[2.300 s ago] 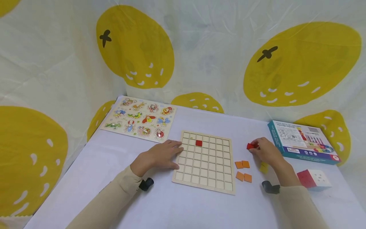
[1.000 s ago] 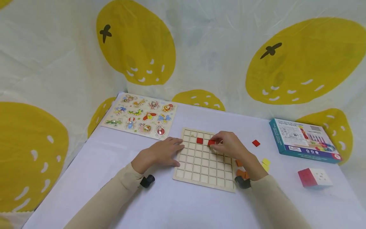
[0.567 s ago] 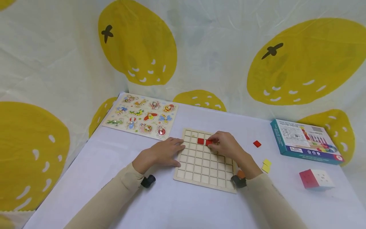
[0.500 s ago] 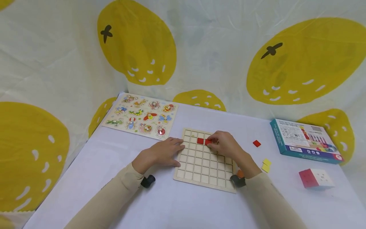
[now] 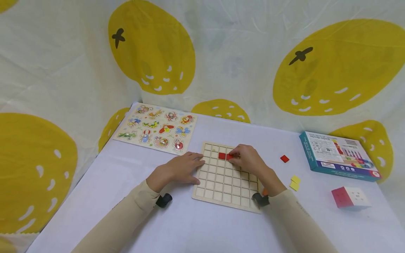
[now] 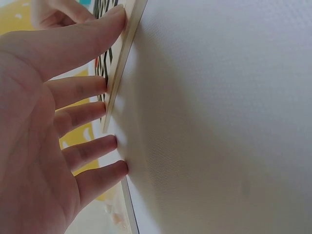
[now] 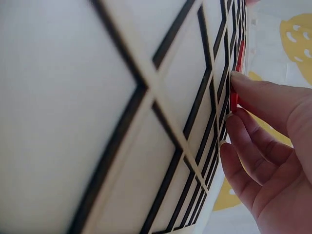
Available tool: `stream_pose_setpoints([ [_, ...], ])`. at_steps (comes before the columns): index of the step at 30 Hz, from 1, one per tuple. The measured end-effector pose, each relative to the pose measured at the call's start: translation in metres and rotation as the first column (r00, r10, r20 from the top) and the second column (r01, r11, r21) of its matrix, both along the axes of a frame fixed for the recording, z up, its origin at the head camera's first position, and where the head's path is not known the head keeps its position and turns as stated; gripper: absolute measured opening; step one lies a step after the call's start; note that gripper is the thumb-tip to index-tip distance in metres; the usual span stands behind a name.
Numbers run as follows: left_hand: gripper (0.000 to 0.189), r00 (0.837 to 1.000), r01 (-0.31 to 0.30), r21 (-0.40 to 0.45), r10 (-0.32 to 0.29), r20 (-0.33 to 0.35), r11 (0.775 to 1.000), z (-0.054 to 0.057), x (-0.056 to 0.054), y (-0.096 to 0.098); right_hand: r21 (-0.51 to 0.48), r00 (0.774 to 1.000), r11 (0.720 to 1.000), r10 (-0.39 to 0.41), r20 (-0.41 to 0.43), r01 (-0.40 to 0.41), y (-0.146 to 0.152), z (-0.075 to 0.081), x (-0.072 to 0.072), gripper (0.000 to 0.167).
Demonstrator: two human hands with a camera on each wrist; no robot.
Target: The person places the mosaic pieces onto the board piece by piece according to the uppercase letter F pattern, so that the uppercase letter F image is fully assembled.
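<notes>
A pale wooden grid board [image 5: 221, 191] lies in the middle of the white table. My left hand [image 5: 180, 169] rests at its left edge, fingers spread; in the left wrist view the thumb touches the board's edge [image 6: 127, 46]. One red square tile [image 5: 222, 156] sits in a cell of the second row from the top. Directly to its right, my right hand [image 5: 250, 160] pinches a second red tile [image 7: 234, 101] between thumb and fingers, down at the board's surface. That tile is partly hidden by the fingertips. Another red tile [image 5: 284, 159] lies on the table to the right.
Two yellow tiles [image 5: 295, 183] lie right of the board. An orange tile [image 5: 265, 192] shows partly behind the right wrist. A bug picture puzzle [image 5: 155, 128] lies at back left. A toy box [image 5: 340, 156] and a red-and-white cube [image 5: 350, 197] stand at the right.
My right hand has brought a red tile from the right side of the table onto the board, then slid it slightly left against the first red tile. My left hand has stayed put.
</notes>
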State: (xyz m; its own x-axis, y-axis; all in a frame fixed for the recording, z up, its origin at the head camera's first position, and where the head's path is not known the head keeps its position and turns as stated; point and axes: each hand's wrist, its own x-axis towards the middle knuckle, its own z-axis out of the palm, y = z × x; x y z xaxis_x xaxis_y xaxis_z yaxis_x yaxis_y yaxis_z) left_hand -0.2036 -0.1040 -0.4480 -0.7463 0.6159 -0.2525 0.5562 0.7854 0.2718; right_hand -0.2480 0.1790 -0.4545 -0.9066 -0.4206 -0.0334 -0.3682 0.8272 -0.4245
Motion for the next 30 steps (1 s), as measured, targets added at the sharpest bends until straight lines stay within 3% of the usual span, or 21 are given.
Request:
stream_pose_setpoints([
  [14, 0.075, 1.000, 0.002, 0.003, -0.002, -0.004, 1.000, 0.0029, 0.0002, 0.0017, -0.057, 0.998, 0.997, -0.058, 0.002, 0.058, -0.0021, -0.0017, 0.0033, 0.024],
  [30, 0.076, 1.000, -0.007, 0.009, 0.008, -0.009, 1.000, 0.0010, -0.0012, 0.0013, -0.077, 0.998, 0.995, -0.060, 0.011, 0.061, -0.0013, -0.0032, 0.0051, 0.022],
])
